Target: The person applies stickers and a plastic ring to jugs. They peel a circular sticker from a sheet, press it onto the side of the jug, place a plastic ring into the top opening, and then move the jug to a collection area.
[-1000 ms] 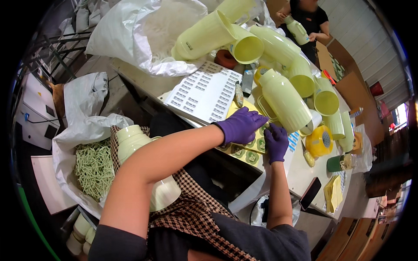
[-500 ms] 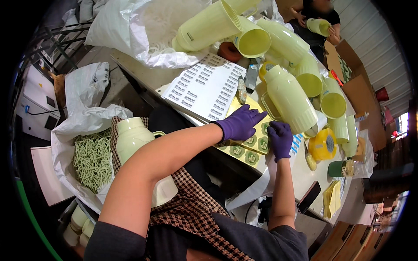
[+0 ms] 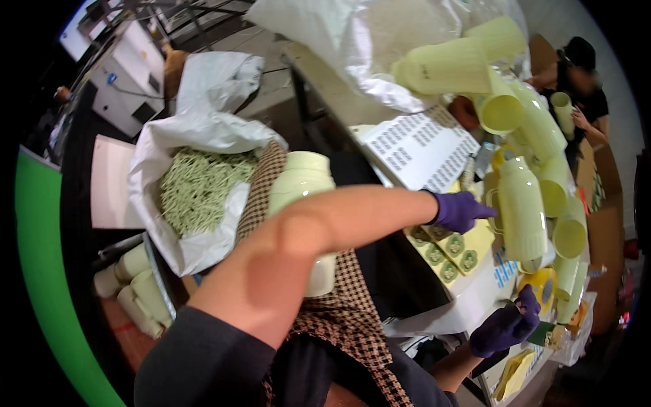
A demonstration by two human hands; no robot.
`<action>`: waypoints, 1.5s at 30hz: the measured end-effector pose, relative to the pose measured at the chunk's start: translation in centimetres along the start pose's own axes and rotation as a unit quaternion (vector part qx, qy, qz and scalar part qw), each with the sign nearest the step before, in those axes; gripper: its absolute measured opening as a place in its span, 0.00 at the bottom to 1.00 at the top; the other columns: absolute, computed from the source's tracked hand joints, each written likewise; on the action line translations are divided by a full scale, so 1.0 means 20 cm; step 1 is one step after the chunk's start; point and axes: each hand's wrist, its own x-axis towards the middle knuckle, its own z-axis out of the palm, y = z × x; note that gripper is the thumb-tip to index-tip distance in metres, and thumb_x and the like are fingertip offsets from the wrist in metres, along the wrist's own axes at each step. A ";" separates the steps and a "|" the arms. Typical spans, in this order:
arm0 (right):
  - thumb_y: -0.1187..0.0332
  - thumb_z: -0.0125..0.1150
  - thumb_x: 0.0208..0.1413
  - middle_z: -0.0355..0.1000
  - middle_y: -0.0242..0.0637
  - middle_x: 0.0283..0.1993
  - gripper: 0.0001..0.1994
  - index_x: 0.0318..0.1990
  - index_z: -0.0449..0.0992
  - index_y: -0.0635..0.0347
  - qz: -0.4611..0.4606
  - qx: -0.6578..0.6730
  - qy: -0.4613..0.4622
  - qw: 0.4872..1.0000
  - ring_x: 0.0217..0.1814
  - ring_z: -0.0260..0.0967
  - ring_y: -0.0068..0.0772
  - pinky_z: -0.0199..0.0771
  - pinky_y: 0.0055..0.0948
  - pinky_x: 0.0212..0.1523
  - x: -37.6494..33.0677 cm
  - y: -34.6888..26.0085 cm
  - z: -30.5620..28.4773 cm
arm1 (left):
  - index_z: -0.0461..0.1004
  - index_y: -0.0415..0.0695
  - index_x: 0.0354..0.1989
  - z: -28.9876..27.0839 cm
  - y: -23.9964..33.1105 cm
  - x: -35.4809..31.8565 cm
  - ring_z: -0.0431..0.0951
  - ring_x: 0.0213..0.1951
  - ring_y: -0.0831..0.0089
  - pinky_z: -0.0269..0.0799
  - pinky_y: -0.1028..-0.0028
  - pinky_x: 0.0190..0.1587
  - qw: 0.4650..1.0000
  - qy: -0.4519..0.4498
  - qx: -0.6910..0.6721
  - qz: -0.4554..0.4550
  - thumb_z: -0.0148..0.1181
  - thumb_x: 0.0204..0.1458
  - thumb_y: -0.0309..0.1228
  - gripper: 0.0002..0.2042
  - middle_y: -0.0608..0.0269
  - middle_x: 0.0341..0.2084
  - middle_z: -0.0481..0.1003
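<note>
My left hand [image 3: 464, 211], in a purple glove, reaches across my lap to a yellow sheet of green round stickers [image 3: 468, 237]. Its fingers stretch out flat over the sheet's upper part, pointing right. To the right, away from the sheet, my right hand [image 3: 505, 325] is raised above the table's near edge with its gloved fingers curled together; whatever they pinch is hidden. On my lap lies a pale green thermos jug [image 3: 298, 178], partly covered by my left forearm. Another pale green jug [image 3: 522, 210] stands just beyond my left fingertips.
Several pale green jug shells [image 3: 502, 112] crowd the table's far side, near yellow tape [image 3: 542, 285]. A white printed label sheet [image 3: 420, 149] lies beyond the stickers. At left, a white sack [image 3: 152, 176] holds green strips. Across the table a person [image 3: 583, 95] holds a green shell.
My right hand has left the sticker sheet and moved right and toward me. My left hand stays by the sheet. The whole view has turned and shifted with my head.
</note>
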 end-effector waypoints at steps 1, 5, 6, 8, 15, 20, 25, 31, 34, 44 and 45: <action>0.76 0.46 0.62 0.70 0.43 0.45 0.02 0.40 0.66 0.59 0.016 0.044 -0.016 0.999 0.42 0.64 0.38 0.69 0.46 0.59 0.00 -0.06 0.08 | 0.71 0.51 0.66 -0.13 0.06 -0.05 0.79 0.52 0.51 0.72 0.56 0.58 0.999 0.024 -0.013 0.041 0.54 0.54 0.28 0.27 0.47 0.47 0.80; 0.77 0.53 0.59 0.74 0.40 0.40 0.05 0.39 0.75 0.65 0.289 0.135 -0.178 0.931 0.42 0.70 0.31 0.70 0.30 0.50 -0.12 -0.15 0.43 | 0.78 0.46 0.57 -0.81 0.25 -0.44 0.83 0.48 0.63 0.77 0.66 0.54 0.977 0.156 -0.085 0.120 0.56 0.58 0.27 0.18 0.55 0.50 0.81; 0.78 0.54 0.59 0.75 0.39 0.40 0.04 0.37 0.76 0.65 0.338 0.206 -0.241 0.886 0.41 0.71 0.31 0.72 0.29 0.48 -0.15 -0.13 0.52 | 0.77 0.44 0.58 -0.93 0.28 -0.60 0.82 0.51 0.67 0.77 0.68 0.56 0.964 0.217 -0.095 0.122 0.55 0.60 0.25 0.17 0.56 0.51 0.81; 0.74 0.59 0.60 0.78 0.38 0.39 0.05 0.38 0.78 0.67 0.264 0.195 -0.363 0.872 0.39 0.73 0.26 0.74 0.27 0.43 -0.13 -0.26 0.78 | 0.75 0.39 0.60 -1.07 0.29 -0.92 0.80 0.55 0.70 0.75 0.71 0.59 0.944 0.299 -0.123 0.060 0.51 0.63 0.22 0.17 0.58 0.52 0.80; 0.75 0.65 0.62 0.79 0.31 0.38 0.07 0.43 0.81 0.70 0.407 0.332 -0.454 0.719 0.39 0.73 0.17 0.75 0.21 0.43 -0.26 -0.41 1.23 | 0.70 0.34 0.63 -0.77 0.28 -1.82 0.77 0.58 0.68 0.69 0.70 0.63 0.831 0.503 -0.191 -0.142 0.49 0.63 0.19 0.19 0.52 0.54 0.78; 0.76 0.65 0.61 0.80 0.32 0.38 0.07 0.43 0.81 0.70 0.398 0.292 -0.470 0.732 0.40 0.74 0.17 0.76 0.21 0.45 -0.25 -0.54 1.29 | 0.69 0.32 0.63 -0.60 0.29 -2.01 0.75 0.60 0.66 0.66 0.69 0.66 0.775 0.557 -0.222 -0.197 0.47 0.63 0.19 0.20 0.51 0.55 0.78; 0.77 0.66 0.60 0.80 0.32 0.38 0.06 0.43 0.81 0.70 0.401 0.245 -0.467 0.749 0.40 0.75 0.18 0.77 0.21 0.44 -0.26 -0.59 1.30 | 0.64 0.31 0.66 -0.59 0.25 -2.04 0.74 0.62 0.65 0.65 0.67 0.68 0.786 0.536 -0.250 -0.182 0.46 0.63 0.19 0.22 0.48 0.57 0.75; 0.77 0.72 0.52 0.78 0.33 0.34 0.08 0.39 0.82 0.69 0.319 0.204 -0.424 0.823 0.34 0.73 0.19 0.75 0.21 0.38 -0.37 -0.58 1.32 | 0.70 0.35 0.63 -0.66 0.07 -2.00 0.75 0.60 0.66 0.67 0.67 0.66 0.827 0.507 -0.186 -0.155 0.52 0.64 0.23 0.19 0.52 0.58 0.76; 0.67 0.80 0.44 0.73 0.40 0.46 0.29 0.54 0.76 0.66 0.207 0.128 -0.429 0.870 0.43 0.70 0.28 0.74 0.29 0.45 -0.39 -0.55 1.33 | 0.73 0.39 0.61 -0.68 -0.13 -1.96 0.77 0.58 0.65 0.69 0.67 0.63 0.885 0.444 0.014 -0.140 0.54 0.65 0.27 0.17 0.54 0.57 0.76; 0.76 0.63 0.61 0.68 0.37 0.45 0.28 0.69 0.65 0.63 0.216 0.198 -0.352 0.889 0.45 0.68 0.27 0.72 0.27 0.50 -0.56 -0.30 1.26 | 0.73 0.40 0.33 -0.86 0.49 -1.76 0.76 0.32 0.51 0.68 0.61 0.39 0.898 0.317 0.223 -0.209 0.57 0.63 0.34 0.10 0.51 0.26 0.74; 0.75 0.65 0.60 0.70 0.40 0.45 0.28 0.68 0.67 0.60 0.203 0.162 -0.342 0.903 0.45 0.71 0.31 0.74 0.28 0.50 -0.56 -0.25 1.23 | 0.74 0.41 0.32 -0.87 0.56 -1.72 0.78 0.31 0.52 0.69 0.61 0.38 0.877 0.300 0.305 -0.219 0.58 0.60 0.33 0.08 0.54 0.25 0.75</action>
